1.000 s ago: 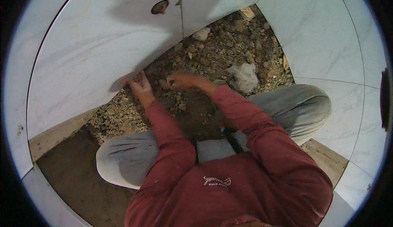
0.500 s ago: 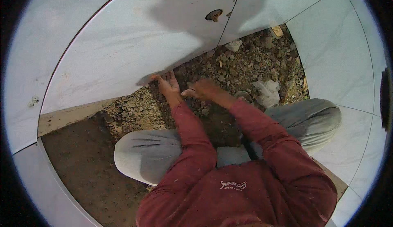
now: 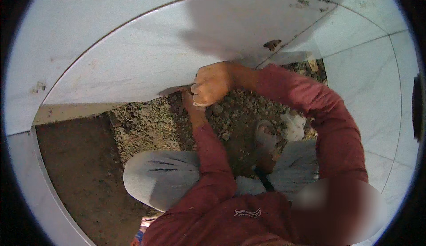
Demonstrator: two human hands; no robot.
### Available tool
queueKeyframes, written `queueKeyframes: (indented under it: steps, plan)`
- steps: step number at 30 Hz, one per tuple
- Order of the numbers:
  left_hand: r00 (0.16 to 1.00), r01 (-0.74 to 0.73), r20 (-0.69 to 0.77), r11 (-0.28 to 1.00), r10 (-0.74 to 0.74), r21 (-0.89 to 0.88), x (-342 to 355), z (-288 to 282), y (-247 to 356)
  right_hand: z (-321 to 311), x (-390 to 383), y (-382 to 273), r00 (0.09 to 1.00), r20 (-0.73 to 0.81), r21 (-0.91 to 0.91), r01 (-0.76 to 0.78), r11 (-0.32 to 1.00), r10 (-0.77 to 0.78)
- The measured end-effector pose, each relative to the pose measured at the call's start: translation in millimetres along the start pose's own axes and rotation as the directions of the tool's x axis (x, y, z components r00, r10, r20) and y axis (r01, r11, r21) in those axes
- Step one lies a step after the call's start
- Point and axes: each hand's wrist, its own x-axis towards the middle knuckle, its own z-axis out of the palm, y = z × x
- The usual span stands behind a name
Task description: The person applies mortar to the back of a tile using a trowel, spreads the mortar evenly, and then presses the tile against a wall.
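Note:
At the lower edge of a large white wall tile (image 3: 128, 75), my left hand (image 3: 190, 103) reaches up from the rubble. One digit is stretched out against the edge, and my right hand covers most of the others. My right hand (image 3: 212, 85) is closed in a fist in front of the tile's lower part, just above and beside my left hand. Nothing shows in the fist. Below the tile edge lies loose, broken rubble (image 3: 239, 117), dark on the right and paler at the left (image 3: 146, 128).
A crumpled whitish plastic bag (image 3: 293, 127) lies on the rubble by my right knee. A ragged hole (image 3: 272, 45) opens in the tile near a joint. Brown, flat ground (image 3: 80, 170) spreads at the left. More pale tiles (image 3: 364, 77) line the right side.
My right hand has risen from beside my left wrist to the tile face and closed into a fist. My left hand stays at the tile's lower edge. The view has shifted.

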Motion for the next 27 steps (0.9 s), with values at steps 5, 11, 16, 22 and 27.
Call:
queueKeyframes:
  steps: [5,11,16,22,27]
  plan:
    - [0.999,0.045,-0.01,0.997,-0.046,-0.066,-10.2,5.7,-3.1,-51.7,49.6,-32.8,0.997,-0.027,-0.096,-0.076,0.992,0.074]
    - [0.998,0.009,-0.059,0.995,-0.015,-0.103,-11.8,0.8,7.4,-149.7,144.8,11.6,0.975,-0.068,-0.156,0.2,0.967,-0.212]
    - [0.998,-0.006,-0.062,0.991,-0.002,-0.133,-9.1,3.2,0.8,-149.2,147.3,-1.2,0.987,-0.142,-0.105,0.053,0.993,-0.068]
    - [1.0,0.004,-0.027,0.993,-0.007,-0.119,-18.2,12.5,-18.8,-154.0,101.1,-89.9,0.926,0.275,0.303,0.172,0.937,-0.259]
    - [0.999,0.035,-0.014,0.991,-0.037,-0.133,10.5,-20.2,-19.5,-166.1,86.9,-8.5,0.968,0.22,0.052,0.116,0.992,-0.124]
